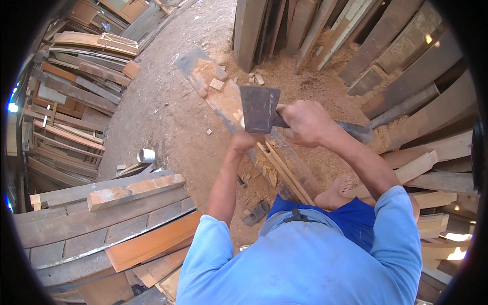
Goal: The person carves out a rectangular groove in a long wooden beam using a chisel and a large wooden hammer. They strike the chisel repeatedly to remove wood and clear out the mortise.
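Observation:
My right hand [309, 123] is closed round the handle of an axe [260, 109], whose broad dark head hangs over the work. Behind my fist, the handle runs off to the right. Just below the axe head my left hand [246, 141] is curled closed, slightly blurred. The head covers part of it, and a small pale tip shows beside the head; what the fingers grip cannot be made out. A narrow wooden strip [287, 175] with a groove along it stretches from near my left hand toward my lap. It lies over a long, worn plank [303, 170].
Wood chips [269, 173] and sawdust litter the ground. My bare foot [333, 194] rests right of the strip. Boards [305, 30] lean at the back and right. Stacked timber [137, 192] lies at the left, near a metal can [146, 155]. A wood block [216, 84] sits on the plank.

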The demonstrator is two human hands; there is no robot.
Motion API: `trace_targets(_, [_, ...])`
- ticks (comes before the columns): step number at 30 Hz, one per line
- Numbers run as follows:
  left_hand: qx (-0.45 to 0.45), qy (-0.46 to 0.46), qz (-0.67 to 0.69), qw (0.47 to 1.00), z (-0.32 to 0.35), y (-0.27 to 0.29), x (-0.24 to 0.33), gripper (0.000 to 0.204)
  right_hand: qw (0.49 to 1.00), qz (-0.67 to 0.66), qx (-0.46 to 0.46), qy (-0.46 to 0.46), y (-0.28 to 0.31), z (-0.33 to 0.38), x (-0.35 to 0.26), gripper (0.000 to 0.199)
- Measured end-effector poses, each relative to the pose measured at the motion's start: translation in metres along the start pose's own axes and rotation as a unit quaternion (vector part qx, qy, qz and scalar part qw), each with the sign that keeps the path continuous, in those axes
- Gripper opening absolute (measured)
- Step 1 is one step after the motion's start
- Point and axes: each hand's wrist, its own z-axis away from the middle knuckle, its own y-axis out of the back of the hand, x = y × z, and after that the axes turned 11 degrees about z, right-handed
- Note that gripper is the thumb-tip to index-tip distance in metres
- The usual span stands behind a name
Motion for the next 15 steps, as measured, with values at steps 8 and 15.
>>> trace_targets(8, [-0.056, -0.092, -0.06, 0.992, 0.064, -0.065, -0.002, 0.027, 0.875, -0.46, 0.098, -0.118, -0.018, 0.063, -0.006, 0.025])
trace_targets(15, [-0.192, -0.327, -0.206, 0.902, 0.137, -0.125, -0.056, 0.029, 0.852, -0.47, 0.166, -0.158, 0.006, 0.104, 0.004, 0.027])
